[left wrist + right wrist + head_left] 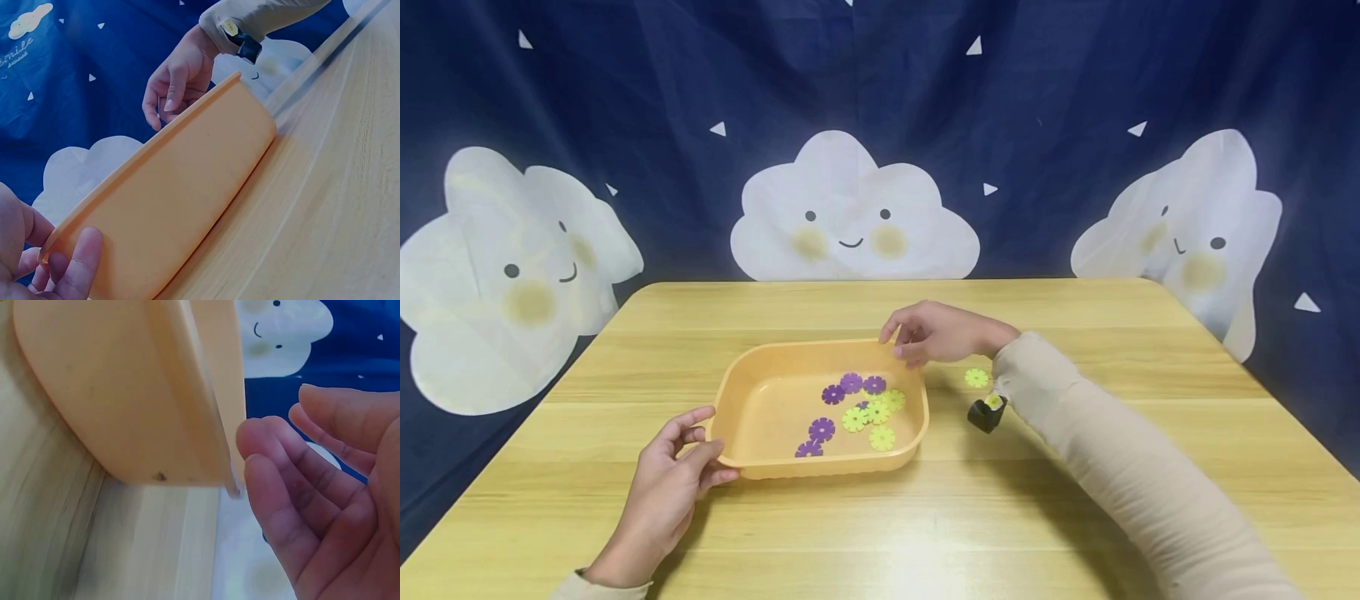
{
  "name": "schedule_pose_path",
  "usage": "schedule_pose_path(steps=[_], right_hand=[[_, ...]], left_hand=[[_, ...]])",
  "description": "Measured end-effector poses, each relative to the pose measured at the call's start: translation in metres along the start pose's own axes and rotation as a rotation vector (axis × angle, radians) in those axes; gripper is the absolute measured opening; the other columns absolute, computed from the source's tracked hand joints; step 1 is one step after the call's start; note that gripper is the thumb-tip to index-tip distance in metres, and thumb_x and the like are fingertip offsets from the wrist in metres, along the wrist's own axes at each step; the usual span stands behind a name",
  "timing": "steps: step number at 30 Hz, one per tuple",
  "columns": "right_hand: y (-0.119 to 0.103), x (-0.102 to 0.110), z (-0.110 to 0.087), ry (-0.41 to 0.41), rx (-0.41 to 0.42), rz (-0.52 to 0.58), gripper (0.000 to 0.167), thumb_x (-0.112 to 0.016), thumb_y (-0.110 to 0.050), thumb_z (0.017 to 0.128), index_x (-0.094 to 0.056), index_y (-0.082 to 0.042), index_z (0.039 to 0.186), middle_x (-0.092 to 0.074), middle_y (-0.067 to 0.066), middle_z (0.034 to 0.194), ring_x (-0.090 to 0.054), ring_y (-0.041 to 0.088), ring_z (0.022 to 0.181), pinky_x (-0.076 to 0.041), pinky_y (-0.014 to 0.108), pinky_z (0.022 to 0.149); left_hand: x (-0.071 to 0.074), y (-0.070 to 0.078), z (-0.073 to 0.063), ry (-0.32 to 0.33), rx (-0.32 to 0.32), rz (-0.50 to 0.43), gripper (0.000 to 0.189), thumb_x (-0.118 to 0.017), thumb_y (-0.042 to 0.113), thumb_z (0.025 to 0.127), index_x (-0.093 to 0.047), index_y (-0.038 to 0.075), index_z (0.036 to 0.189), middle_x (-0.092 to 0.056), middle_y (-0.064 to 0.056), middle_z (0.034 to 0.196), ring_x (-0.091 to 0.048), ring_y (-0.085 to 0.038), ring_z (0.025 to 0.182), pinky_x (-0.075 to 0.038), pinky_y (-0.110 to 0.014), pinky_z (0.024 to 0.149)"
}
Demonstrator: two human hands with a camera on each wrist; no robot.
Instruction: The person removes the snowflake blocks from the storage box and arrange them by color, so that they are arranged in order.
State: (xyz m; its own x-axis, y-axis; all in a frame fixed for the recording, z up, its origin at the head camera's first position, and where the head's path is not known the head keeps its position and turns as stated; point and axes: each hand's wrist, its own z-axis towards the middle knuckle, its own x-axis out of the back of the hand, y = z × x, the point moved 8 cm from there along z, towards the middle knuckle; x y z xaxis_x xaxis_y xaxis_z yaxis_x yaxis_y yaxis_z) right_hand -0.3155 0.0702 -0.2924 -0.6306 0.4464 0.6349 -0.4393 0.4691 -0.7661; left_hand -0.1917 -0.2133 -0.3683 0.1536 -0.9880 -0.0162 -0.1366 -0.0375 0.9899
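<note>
Tan sleeve (1120,471) at lower right leads to the right hand (950,332), fingers loose beside the mid-frame orange tub (835,466), while the left hand (666,479), lower left, pinches its end, and keeping it flat should stop the toy flowers (854,419) sliding.

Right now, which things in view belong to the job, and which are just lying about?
Likely the job:
orange tub, held by left grip, right grip near its far-right corner
purple discs inside it
yellow-green discs inside it

Lying about or background:
loose yellow-green disc on the table, though it matches those inside
cloud-print backdrop
</note>
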Motion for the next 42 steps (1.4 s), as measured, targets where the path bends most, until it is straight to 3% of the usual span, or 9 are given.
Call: schedule_pose_path(steps=[7, 16, 24, 42], right_hand=[[-0.005, -0.015, 0.011, -0.087, -0.044, -0.018, 0.026, -0.057, -0.004, 0.096, -0.058, 0.002, 0.122, -0.068, 0.02, 0.102, -0.069, 0.026, 0.085, -0.06, 0.029, 0.077], [-0.009, -0.037, 0.022, -0.226, -0.144, 0.05, 0.03, -0.048, -0.005, 0.1, -0.054, -0.004, 0.129, -0.064, 0.019, 0.114, -0.065, 0.026, 0.1, -0.056, 0.038, 0.091], [-0.011, -0.052, 0.031, -0.346, -0.211, 0.071, 0.04, -0.047, -0.007, 0.101, -0.042, -0.004, 0.141, -0.062, 0.016, 0.12, -0.062, 0.026, 0.11, -0.053, 0.034, 0.096], [-0.009, -0.074, 0.049, -0.458, -0.357, 0.136, 0.046, -0.053, -0.008, 0.098, -0.039, -0.008, 0.142, -0.062, 0.012, 0.12, -0.061, 0.023, 0.11, -0.052, 0.033, 0.099]], left_hand=[[0.0, -0.001, -0.001, -0.004, 0.003, 0.006, 0.051, -0.048, -0.011, 0.093, -0.031, -0.003, 0.141, -0.026, -0.005, 0.104, -0.055, -0.012, 0.062, -0.062, -0.029, 0.07], [0.0, -0.001, 0.001, -0.008, -0.006, 0.005, 0.052, -0.048, -0.011, 0.093, -0.031, -0.003, 0.141, -0.027, -0.005, 0.104, -0.057, -0.012, 0.062, -0.062, -0.028, 0.07], [0.001, 0.001, 0.001, -0.003, -0.019, 0.01, 0.05, -0.048, -0.012, 0.093, -0.033, -0.004, 0.14, -0.027, -0.006, 0.104, -0.058, -0.013, 0.062, -0.062, -0.029, 0.069], [0.0, 0.001, 0.0, -0.004, -0.027, 0.013, 0.051, -0.048, -0.011, 0.093, -0.032, -0.004, 0.14, -0.027, -0.006, 0.104, -0.058, -0.013, 0.062, -0.062, -0.029, 0.069]])
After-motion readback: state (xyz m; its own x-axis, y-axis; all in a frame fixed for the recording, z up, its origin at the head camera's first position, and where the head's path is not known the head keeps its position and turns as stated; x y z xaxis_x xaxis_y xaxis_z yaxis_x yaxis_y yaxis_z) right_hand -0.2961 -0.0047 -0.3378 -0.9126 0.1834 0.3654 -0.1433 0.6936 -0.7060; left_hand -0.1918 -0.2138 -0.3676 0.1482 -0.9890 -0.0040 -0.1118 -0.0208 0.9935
